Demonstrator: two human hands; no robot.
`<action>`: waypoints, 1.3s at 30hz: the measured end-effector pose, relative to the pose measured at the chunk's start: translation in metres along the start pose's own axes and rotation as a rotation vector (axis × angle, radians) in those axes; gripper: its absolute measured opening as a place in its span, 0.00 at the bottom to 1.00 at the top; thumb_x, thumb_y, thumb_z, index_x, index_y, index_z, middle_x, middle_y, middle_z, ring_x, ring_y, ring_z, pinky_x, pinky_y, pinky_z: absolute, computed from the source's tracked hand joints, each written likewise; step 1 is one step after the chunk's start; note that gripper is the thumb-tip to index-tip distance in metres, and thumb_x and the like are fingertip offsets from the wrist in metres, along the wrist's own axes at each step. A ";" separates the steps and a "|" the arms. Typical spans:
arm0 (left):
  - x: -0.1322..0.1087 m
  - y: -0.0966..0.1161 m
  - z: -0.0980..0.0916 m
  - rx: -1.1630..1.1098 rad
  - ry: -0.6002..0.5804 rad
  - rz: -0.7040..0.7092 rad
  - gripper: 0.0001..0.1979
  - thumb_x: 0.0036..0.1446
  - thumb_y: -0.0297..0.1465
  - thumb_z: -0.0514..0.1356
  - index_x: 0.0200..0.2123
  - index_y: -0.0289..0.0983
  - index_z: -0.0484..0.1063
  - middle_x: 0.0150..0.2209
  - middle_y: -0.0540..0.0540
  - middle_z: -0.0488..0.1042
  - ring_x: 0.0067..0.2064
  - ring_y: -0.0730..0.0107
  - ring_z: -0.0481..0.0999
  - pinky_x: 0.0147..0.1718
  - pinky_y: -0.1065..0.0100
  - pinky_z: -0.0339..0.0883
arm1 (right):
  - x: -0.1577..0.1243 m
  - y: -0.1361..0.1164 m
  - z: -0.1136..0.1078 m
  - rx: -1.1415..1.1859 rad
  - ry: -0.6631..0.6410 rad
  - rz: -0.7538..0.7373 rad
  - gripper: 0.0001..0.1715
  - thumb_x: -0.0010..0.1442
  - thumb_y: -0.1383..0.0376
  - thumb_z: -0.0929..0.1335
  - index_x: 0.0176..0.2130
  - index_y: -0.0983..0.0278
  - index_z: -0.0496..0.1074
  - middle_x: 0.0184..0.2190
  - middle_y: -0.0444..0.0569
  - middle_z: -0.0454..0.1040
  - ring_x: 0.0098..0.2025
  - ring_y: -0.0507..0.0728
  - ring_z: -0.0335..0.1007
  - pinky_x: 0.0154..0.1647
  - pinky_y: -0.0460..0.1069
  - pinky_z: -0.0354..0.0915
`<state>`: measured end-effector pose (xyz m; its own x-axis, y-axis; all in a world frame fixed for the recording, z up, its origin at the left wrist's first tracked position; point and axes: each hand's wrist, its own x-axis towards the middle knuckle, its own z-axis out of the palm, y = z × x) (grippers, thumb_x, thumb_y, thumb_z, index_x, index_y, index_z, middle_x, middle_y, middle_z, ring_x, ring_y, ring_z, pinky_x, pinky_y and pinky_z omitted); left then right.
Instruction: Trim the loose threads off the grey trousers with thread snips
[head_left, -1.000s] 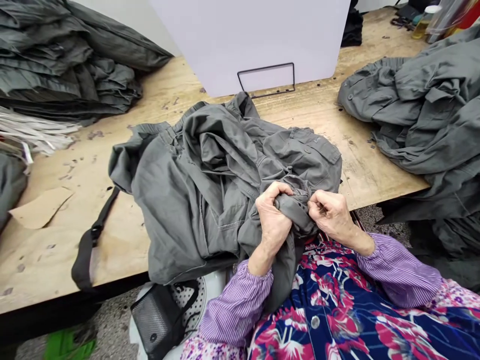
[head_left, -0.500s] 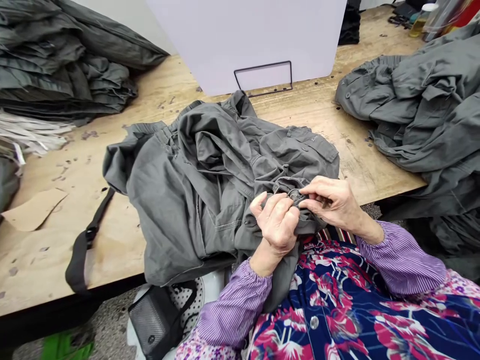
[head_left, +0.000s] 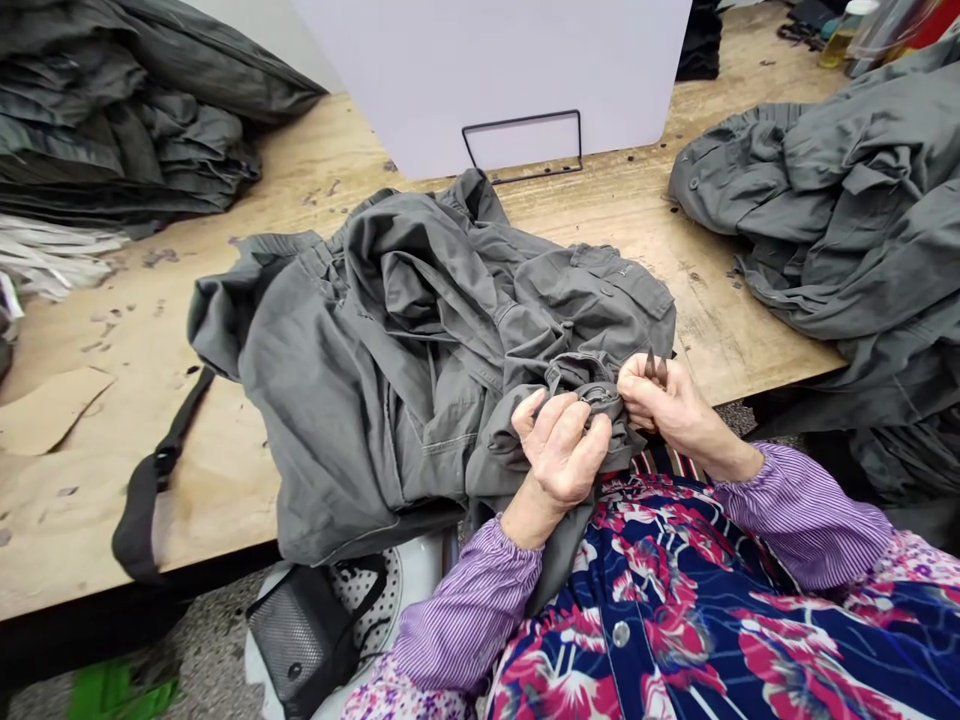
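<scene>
Grey-green trousers (head_left: 375,400) lie bunched on the table's front edge, with a flap pocket at the upper right. My left hand (head_left: 562,445) is closed on a gathered fold of them, where an edge with pale stitching shows. Just right of that fold, my right hand (head_left: 660,400) is curled round small thread snips (head_left: 655,370). Their two dark pointed blades stick up above the fingers, slightly apart, and the rest is hidden in the palm. Whether the right fingertips also hold a bit of thread or cloth I cannot make out.
Piles of similar grey-green garments stand at the left (head_left: 112,110) and right (head_left: 840,210). A white board (head_left: 510,70) on a black wire stand (head_left: 525,145) rises at the back. A black strap with a buckle (head_left: 161,465) hangs over the table's (head_left: 225,480) front edge.
My right hand has drawn back a little to the right from the fold and closed, and the snips' blades now point upward. My left hand keeps its grip on the cloth.
</scene>
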<state>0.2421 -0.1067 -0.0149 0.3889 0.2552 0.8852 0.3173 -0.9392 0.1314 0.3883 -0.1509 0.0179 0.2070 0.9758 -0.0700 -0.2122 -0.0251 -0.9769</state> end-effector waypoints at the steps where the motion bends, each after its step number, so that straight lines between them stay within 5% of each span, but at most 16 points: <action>1: -0.002 0.001 0.000 -0.007 -0.003 -0.010 0.05 0.54 0.23 0.55 0.32 0.35 0.70 0.30 0.46 0.74 0.40 0.66 0.74 0.48 0.54 0.59 | 0.001 -0.003 -0.001 0.143 0.001 0.052 0.14 0.55 0.62 0.65 0.25 0.63 0.56 0.17 0.35 0.49 0.17 0.44 0.41 0.16 0.42 0.43; 4: -0.006 0.001 -0.001 -0.028 -0.006 -0.034 0.05 0.54 0.23 0.56 0.32 0.36 0.71 0.32 0.45 0.75 0.42 0.65 0.74 0.49 0.54 0.59 | 0.003 -0.012 -0.010 0.400 0.034 0.037 0.16 0.54 0.65 0.66 0.24 0.62 0.53 0.18 0.35 0.46 0.17 0.44 0.40 0.16 0.41 0.40; 6: -0.009 0.001 -0.001 -0.037 0.000 -0.044 0.05 0.54 0.23 0.56 0.32 0.36 0.71 0.32 0.45 0.76 0.43 0.64 0.74 0.49 0.54 0.60 | 0.004 -0.016 -0.018 0.367 0.075 -0.036 0.16 0.55 0.64 0.66 0.24 0.62 0.53 0.18 0.35 0.46 0.17 0.44 0.40 0.15 0.41 0.41; 9: -0.011 0.001 0.001 -0.041 0.012 -0.048 0.05 0.54 0.23 0.56 0.32 0.36 0.71 0.33 0.45 0.76 0.43 0.64 0.74 0.48 0.54 0.61 | 0.002 -0.015 -0.023 -0.034 0.095 -0.192 0.11 0.54 0.62 0.68 0.26 0.63 0.62 0.18 0.36 0.53 0.18 0.45 0.45 0.17 0.42 0.45; 12: -0.011 0.001 0.002 -0.032 0.025 -0.040 0.05 0.54 0.24 0.57 0.32 0.37 0.71 0.33 0.46 0.77 0.43 0.65 0.75 0.48 0.54 0.62 | 0.002 -0.008 -0.020 -0.487 -0.064 -0.423 0.07 0.53 0.65 0.70 0.32 0.65 0.69 0.21 0.40 0.62 0.21 0.46 0.53 0.21 0.43 0.52; 16: -0.011 0.003 0.003 -0.019 0.010 -0.016 0.05 0.54 0.23 0.56 0.31 0.37 0.71 0.31 0.46 0.77 0.42 0.65 0.75 0.47 0.56 0.62 | 0.004 0.003 -0.012 -0.701 -0.116 -0.603 0.06 0.57 0.70 0.65 0.27 0.66 0.68 0.23 0.44 0.68 0.25 0.47 0.60 0.27 0.45 0.57; 19: -0.011 0.006 0.001 -0.001 -0.007 -0.046 0.05 0.53 0.24 0.56 0.32 0.37 0.71 0.32 0.46 0.77 0.44 0.65 0.74 0.48 0.56 0.61 | 0.002 0.007 -0.009 -0.593 -0.074 -0.471 0.10 0.57 0.67 0.64 0.24 0.66 0.63 0.21 0.41 0.63 0.24 0.47 0.57 0.26 0.44 0.55; 23: -0.011 0.011 -0.006 0.012 -0.083 -0.082 0.09 0.50 0.26 0.57 0.36 0.37 0.71 0.38 0.42 0.77 0.49 0.59 0.73 0.51 0.52 0.58 | -0.009 0.003 -0.005 -0.025 -0.054 -0.053 0.16 0.59 0.58 0.64 0.26 0.63 0.57 0.18 0.36 0.50 0.18 0.44 0.44 0.17 0.42 0.46; 26: -0.011 0.014 -0.014 -0.020 -0.174 -0.090 0.14 0.47 0.28 0.58 0.39 0.37 0.71 0.43 0.39 0.76 0.52 0.55 0.71 0.54 0.48 0.54 | -0.016 -0.008 -0.003 0.292 -0.053 0.097 0.19 0.56 0.57 0.67 0.26 0.62 0.54 0.19 0.35 0.46 0.18 0.44 0.39 0.15 0.41 0.41; 32: -0.015 0.022 -0.028 -0.141 -0.255 -0.134 0.19 0.52 0.40 0.55 0.43 0.34 0.71 0.50 0.32 0.71 0.56 0.47 0.66 0.55 0.41 0.48 | -0.018 -0.015 -0.005 0.313 0.006 0.021 0.18 0.57 0.58 0.68 0.26 0.63 0.55 0.20 0.35 0.46 0.18 0.43 0.40 0.15 0.40 0.43; 36: -0.005 0.029 -0.027 -0.062 -0.110 -0.232 0.05 0.51 0.31 0.61 0.32 0.38 0.71 0.38 0.42 0.78 0.47 0.57 0.73 0.53 0.47 0.53 | -0.021 -0.006 -0.010 0.198 0.009 -0.043 0.17 0.58 0.57 0.67 0.26 0.63 0.56 0.19 0.36 0.48 0.18 0.44 0.41 0.15 0.41 0.43; 39: 0.011 0.034 -0.023 0.036 -0.082 -0.283 0.10 0.47 0.31 0.65 0.34 0.37 0.70 0.27 0.48 0.76 0.39 0.62 0.75 0.53 0.49 0.52 | -0.026 -0.003 -0.013 0.130 -0.023 -0.079 0.16 0.59 0.58 0.65 0.26 0.63 0.57 0.19 0.37 0.49 0.19 0.44 0.43 0.16 0.42 0.44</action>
<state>0.2371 -0.1407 0.0096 0.3486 0.5251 0.7764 0.4534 -0.8195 0.3506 0.3955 -0.1791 0.0201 0.2065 0.9784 0.0125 -0.3185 0.0793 -0.9446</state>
